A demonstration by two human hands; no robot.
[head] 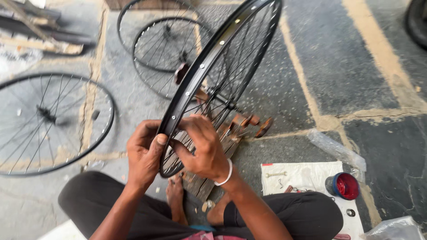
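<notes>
A black bicycle wheel rim (209, 62) with thin spokes stands upright in front of me, edge-on, mounted on a rusty truing stand (242, 124). My left hand (144, 151) grips the near bottom of the rim, thumb pressed on its outer edge. My right hand (202, 146), with a white bangle at the wrist, reaches through the spokes at the rim's inner side, fingers pinched on a spoke end. I sit cross-legged, bare feet below the wheel.
Three more spoked wheels lie flat on the concrete floor: one at the left (49, 122), two at the back (167, 49). A white cloth (307, 178) at my right holds a small wrench and a red-lined pot (342, 186). Clear plastic bags (336, 149) lie nearby.
</notes>
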